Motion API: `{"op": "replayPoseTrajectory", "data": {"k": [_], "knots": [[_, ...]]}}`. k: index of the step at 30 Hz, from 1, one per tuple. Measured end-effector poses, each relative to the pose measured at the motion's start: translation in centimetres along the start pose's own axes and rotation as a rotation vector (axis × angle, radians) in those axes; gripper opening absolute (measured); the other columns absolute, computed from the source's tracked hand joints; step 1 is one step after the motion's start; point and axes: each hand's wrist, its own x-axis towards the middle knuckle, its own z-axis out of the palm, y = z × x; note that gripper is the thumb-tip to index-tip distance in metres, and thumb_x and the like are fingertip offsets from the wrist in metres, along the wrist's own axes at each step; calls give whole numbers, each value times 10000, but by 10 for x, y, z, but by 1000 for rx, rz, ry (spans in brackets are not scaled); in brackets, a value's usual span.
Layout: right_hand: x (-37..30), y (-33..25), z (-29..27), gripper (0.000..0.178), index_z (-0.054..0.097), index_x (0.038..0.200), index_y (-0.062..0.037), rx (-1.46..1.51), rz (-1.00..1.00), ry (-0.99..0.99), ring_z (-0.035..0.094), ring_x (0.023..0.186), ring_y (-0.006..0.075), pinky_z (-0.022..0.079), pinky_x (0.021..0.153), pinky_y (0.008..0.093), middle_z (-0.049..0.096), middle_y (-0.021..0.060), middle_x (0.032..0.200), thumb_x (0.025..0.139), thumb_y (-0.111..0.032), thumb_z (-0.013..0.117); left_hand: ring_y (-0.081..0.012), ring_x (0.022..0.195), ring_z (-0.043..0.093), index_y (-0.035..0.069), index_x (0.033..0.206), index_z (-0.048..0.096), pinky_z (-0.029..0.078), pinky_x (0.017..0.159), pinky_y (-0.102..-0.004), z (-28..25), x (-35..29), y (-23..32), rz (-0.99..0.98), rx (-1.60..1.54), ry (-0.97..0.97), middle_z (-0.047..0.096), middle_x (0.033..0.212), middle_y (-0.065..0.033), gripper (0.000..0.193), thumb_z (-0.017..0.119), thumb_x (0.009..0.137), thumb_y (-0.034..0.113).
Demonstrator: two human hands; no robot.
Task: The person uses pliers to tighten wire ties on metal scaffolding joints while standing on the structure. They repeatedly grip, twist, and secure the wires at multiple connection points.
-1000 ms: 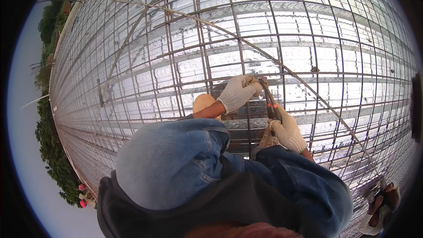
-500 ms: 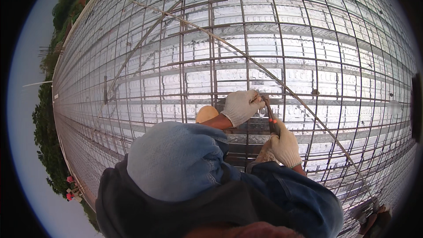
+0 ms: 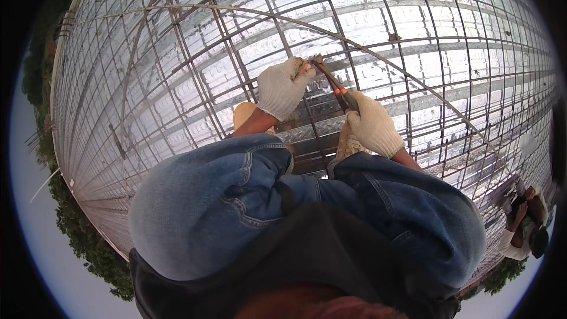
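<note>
My right hand (image 3: 373, 124), in a pale knitted glove, is closed round the dark handles of a pair of pincers (image 3: 328, 78) with orange bands. The tool slants up and to the left, its jaws at the steel bars in front of me. Beside the jaws, my gloved left hand (image 3: 282, 88) is closed, fingertips pinched together. Whatever lies between those fingers is too small to make out. Under both hands runs a grid of rebar (image 3: 310, 119) above shiny metal decking (image 3: 407, 20).
A long thin rod (image 3: 407, 74) crosses the grid diagonally beyond my hands. Low on the right another person (image 3: 522, 227) crouches on the bars. The deck's edge (image 3: 54, 97) curves down the left, with trees (image 3: 82, 248) outside it. My bent knees (image 3: 195, 195) fill the foreground.
The view has tilted and turned, so my hands and the pincers sit higher and further left in it. More of the other person shows at right. Both hands keep their hold.
</note>
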Motion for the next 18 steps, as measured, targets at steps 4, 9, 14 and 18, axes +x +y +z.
{"op": "replayPoseTrajectory", "data": {"k": [4,9,14,18], "knots": [[0,-2,-10,359,705,1241,52,-47,37,-74,757,1007,501,580,922,587,762,316,1018,986,-197,661,-275,693,753,46,1102,829,568,687,-401,2,3,4,6,-29,31,762,752,-141,410,777,998,439],[3,-5,-22,326,731,1122,35,-104,18,-119,760,867,476,586,856,580,750,280,879,962,-221,609,-225,698,765,-1,1139,819,575,694,-364,2,3,-5,-50,-192,13,793,785,-143,433,772,1018,412],[-8,-1,-51,367,762,1065,51,-123,32,-112,766,868,456,594,849,562,753,278,881,938,-263,620,-107,769,699,-20,1119,795,555,727,-272,9,11,-2,-217,-762,-164,801,858,-81,291,751,1034,254],[-4,2,-47,381,788,1083,41,-3,102,-174,755,803,374,586,796,510,740,234,825,913,-255,619,-137,783,719,-27,1145,788,570,738,-283,-8,7,6,-122,-687,-200,808,908,-132,307,752,1036,258]]}}
